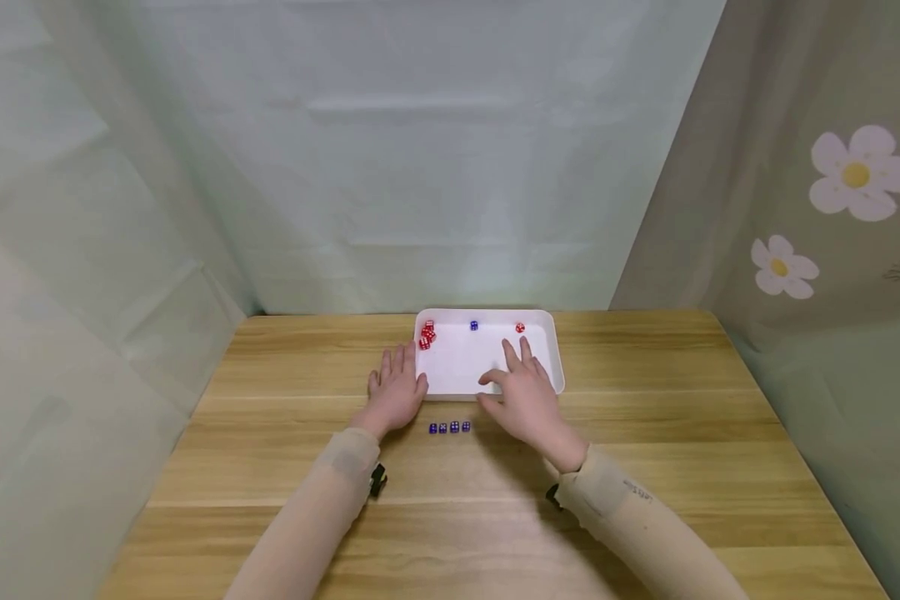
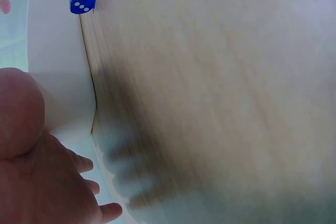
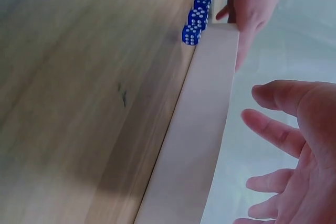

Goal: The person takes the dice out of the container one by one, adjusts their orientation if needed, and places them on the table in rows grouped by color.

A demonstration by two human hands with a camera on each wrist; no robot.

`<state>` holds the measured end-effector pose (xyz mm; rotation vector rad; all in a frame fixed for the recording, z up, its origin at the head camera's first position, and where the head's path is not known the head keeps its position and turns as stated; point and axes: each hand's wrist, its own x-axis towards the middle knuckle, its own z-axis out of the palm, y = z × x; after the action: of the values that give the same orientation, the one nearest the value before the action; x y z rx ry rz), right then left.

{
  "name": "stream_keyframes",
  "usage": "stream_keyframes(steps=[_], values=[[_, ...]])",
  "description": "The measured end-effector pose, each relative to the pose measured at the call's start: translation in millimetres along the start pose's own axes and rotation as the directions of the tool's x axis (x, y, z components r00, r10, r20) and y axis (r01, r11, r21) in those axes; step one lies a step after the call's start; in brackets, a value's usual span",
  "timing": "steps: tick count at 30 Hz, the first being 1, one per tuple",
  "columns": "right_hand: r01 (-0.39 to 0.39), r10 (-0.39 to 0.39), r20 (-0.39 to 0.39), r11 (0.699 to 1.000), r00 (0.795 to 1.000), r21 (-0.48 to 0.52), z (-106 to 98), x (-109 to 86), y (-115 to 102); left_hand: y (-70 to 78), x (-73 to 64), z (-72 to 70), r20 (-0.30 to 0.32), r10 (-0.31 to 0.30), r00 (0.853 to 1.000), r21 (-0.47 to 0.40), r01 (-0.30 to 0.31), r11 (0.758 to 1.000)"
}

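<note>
A shallow white tray (image 1: 457, 367) stands at the table's far edge. Several red dice (image 1: 428, 333) cluster in its back left corner. One blue die (image 1: 474, 326) lies near the tray's back wall, and a lone red die (image 1: 520, 327) is further right. Beside the tray's left wall is my left hand (image 1: 396, 395), fingers extended and holding nothing. My right hand (image 1: 527, 400) hovers over the tray's front right part, fingers spread, with nothing in its grasp. On the wood before the tray, several blue dice (image 1: 450, 427) form a row, also seen as blue dice (image 3: 198, 18) in the right wrist view.
The wooden table (image 1: 285, 467) extends to both sides and in front of the tray. A pale curtain (image 1: 435, 167) hangs right behind its far edge, and a flowered grey-brown cloth (image 1: 720, 208) hangs at the right.
</note>
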<state>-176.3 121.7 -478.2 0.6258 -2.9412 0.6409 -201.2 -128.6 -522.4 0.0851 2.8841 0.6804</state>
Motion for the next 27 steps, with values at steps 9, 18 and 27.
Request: stream_keyframes(steps=[9,18,27], values=[[-0.006,0.005,-0.035,0.999,0.999,-0.035,-5,11.2,6,0.7,-0.6,-0.8,0.005,-0.003,1.000,0.007,0.003,1.000],[-0.026,0.022,-0.052,0.996,0.998,-0.085,-8,37.5,13,-0.5,-0.2,0.3,0.005,-0.001,1.000,0.003,0.001,1.000],[-0.064,0.064,-0.003,0.994,0.998,-0.090,-6,55.4,13,-0.8,1.1,1.4,-0.003,0.003,1.000,-0.003,-0.003,1.000]])
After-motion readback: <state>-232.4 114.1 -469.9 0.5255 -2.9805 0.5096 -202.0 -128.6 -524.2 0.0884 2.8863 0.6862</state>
